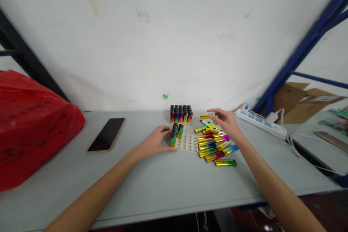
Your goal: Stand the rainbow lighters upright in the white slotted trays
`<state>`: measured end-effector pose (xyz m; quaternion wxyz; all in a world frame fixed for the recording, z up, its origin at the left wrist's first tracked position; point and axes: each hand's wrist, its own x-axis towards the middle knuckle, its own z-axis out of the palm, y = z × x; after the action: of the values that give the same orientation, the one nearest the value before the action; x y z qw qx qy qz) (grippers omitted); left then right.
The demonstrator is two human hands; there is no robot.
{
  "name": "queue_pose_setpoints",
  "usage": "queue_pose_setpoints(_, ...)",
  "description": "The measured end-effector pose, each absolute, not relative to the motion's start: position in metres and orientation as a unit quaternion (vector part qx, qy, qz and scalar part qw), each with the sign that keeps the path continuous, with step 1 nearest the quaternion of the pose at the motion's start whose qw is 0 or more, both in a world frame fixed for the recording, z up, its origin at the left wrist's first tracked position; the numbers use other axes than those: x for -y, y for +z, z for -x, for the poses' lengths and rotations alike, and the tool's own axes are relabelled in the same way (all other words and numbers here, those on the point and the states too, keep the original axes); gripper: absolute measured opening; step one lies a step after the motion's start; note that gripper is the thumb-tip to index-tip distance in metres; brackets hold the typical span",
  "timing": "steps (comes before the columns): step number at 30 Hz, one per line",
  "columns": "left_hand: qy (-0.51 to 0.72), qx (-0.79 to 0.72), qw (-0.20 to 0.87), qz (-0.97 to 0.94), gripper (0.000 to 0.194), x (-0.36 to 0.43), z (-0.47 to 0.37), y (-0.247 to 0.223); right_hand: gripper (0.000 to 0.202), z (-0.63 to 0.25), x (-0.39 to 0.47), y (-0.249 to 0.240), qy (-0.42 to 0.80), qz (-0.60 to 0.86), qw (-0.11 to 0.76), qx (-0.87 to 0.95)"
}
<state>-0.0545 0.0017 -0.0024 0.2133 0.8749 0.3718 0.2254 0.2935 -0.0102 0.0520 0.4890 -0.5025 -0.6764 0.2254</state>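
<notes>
My left hand (153, 143) grips the left end of a white tray (187, 144) with round holes, thumb along its near edge and fingers at its far side. Several lighters (173, 140) stand upright in the tray's left part, black tops up, beside that hand. My right hand (224, 120) is over the far side of a loose pile of lighters (210, 145) lying flat, their bodies shiny in gold, green, red, blue and purple. Its thumb and index finger pinch a yellow lighter (204, 116), partly covered by the fingers.
Behind the tray, a block of upright lighters (181, 114) stands near the wall. A phone (107, 135) lies to the left, beside a red plastic bag (35, 127). At the right are a white power strip (261, 121) with cables and a cardboard box (296, 101) behind a blue frame.
</notes>
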Motion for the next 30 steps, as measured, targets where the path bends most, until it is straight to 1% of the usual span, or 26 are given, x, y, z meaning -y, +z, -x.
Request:
queue_pose_setpoints(2, 0.232, -0.368, 0.213, -0.875, 0.075, -0.002, 0.055, -0.002, 0.046, -0.275, 0.000, 0.056, 0.279, 0.475, 0.531, 0.644)
queue_pose_setpoints(4, 0.238, -0.367, 0.214, -0.873, 0.074, -0.001, 0.054, -0.002, 0.049, -0.256, -0.005, 0.056, 0.325, 0.449, 0.543, 0.630)
queue_pose_setpoints(7, 0.240, -0.367, 0.219, -0.872, 0.075, -0.001, 0.054, -0.001, 0.053, -0.232, -0.001, 0.049, 0.379, 0.400, 0.521, 0.652)
queue_pose_setpoints(10, 0.241, -0.364, 0.222, -0.872, 0.075, 0.000, 0.054, -0.001, 0.050, -0.214, 0.011, 0.039, 0.415, 0.355, 0.489, 0.680)
queue_pose_setpoints(14, 0.247, -0.362, 0.215, -0.873, 0.073, -0.001, 0.054, -0.002, 0.050, -0.197, 0.022, 0.024, 0.483, 0.367, 0.471, 0.640)
queue_pose_setpoints(16, 0.251, -0.357, 0.213, -0.874, 0.072, -0.001, 0.054, -0.002, 0.053, -0.191, 0.023, 0.019, 0.474, 0.399, 0.476, 0.624)
queue_pose_setpoints(20, 0.252, -0.357, 0.209, -0.875, 0.071, 0.000, 0.053, -0.001, 0.056, -0.187, 0.022, 0.013, 0.385, 0.458, 0.497, 0.628)
queue_pose_setpoints(23, 0.246, -0.360, 0.209, -0.875, 0.073, 0.000, 0.053, 0.000, 0.057, -0.188, 0.022, 0.011, 0.342, 0.482, 0.501, 0.632)
queue_pose_setpoints(30, 0.246, -0.360, 0.209, -0.875, 0.073, -0.001, 0.054, -0.001, 0.045, -0.189, 0.021, 0.007, 0.285, 0.518, 0.515, 0.621)
